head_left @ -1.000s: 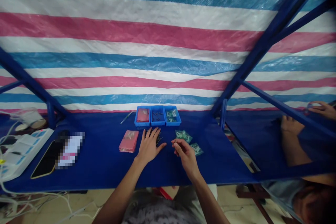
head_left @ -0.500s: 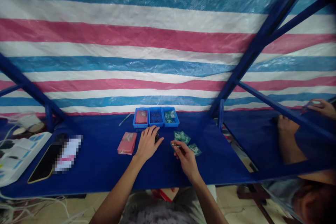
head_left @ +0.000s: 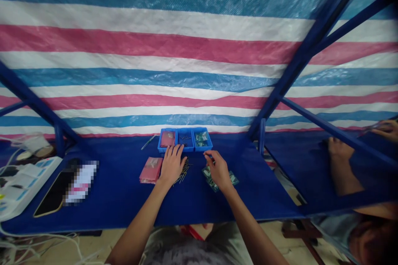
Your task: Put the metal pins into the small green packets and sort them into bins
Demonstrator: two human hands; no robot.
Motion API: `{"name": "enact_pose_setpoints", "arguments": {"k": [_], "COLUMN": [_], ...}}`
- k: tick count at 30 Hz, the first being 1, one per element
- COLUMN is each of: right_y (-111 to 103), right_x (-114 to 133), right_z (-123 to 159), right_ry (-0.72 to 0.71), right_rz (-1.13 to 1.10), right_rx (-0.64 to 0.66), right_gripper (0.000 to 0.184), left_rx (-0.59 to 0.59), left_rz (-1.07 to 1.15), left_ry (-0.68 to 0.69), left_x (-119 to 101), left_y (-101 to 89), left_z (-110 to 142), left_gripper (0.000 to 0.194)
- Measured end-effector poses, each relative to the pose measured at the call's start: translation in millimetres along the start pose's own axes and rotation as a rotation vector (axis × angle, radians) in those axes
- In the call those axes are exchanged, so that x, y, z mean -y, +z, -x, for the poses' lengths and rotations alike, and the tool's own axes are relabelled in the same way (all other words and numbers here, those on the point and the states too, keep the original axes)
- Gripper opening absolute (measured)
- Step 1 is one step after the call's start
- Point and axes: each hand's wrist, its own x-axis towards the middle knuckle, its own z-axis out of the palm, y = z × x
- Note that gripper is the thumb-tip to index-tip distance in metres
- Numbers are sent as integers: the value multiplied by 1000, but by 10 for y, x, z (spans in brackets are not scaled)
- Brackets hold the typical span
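Note:
My left hand [head_left: 171, 163] lies palm down with its fingers stretched out, between a stack of pink bags [head_left: 150, 170] and a loose pile of thin dark screws [head_left: 184, 172]. Its thumb is over the pile's edge. Thumb and fingers come together in a pinch on my right hand [head_left: 219, 169]; whatever is between the tips is too small to make out. Below that hand lie small clear packets with green contents [head_left: 212, 182], partly covered by it. Behind both hands stand three joined blue bins [head_left: 185, 149], holding pink bags [head_left: 168, 138], a few screws [head_left: 185, 137] and green packets [head_left: 200, 136].
A pen [head_left: 148, 142] lies left of the bins. Farther left are a phone [head_left: 54, 190], a blurred-out paper [head_left: 81, 182] and a white power strip [head_left: 27, 190] with cables. Blue frame bars [head_left: 289, 70] rise at right, where another person's arm [head_left: 343, 165] rests on a neighbouring table.
My left hand has shifted slightly left, uncovering more of the screw pile. My right hand has moved up toward the bins, and a green packet now lies below it.

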Motion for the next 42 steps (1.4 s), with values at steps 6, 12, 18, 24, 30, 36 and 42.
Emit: {"name": "enact_pose_setpoints", "arguments": {"k": [6, 12, 18, 24, 30, 36, 42], "right_y": [163, 290, 269, 231, 349, 384, 359], "right_x": [-57, -130, -156, -28, -19, -34, 55], "right_z": [-270, -221, -187, 18, 329, 473, 490], "right_ry": [-18, -15, -105, 40, 160, 92, -89], "right_rz": [92, 41, -40, -238, -407, -246, -18], "right_rx": [47, 92, 36, -2, 19, 22, 22], "right_gripper": [28, 29, 26, 31, 38, 22, 14], "left_rx": [-3, 3, 0, 40, 166, 182, 187], "left_rz": [20, 35, 66, 171, 203, 206, 200], "left_ry": [-4, -4, 16, -11, -8, -16, -54], "left_x": [-15, -21, -56, -120, -124, -124, -124], "left_y": [-19, -57, -135, -299, -292, -246, -235], "left_z": [17, 44, 88, 383, 659, 702, 722], "left_gripper": [47, 45, 53, 53, 61, 64, 67]}}
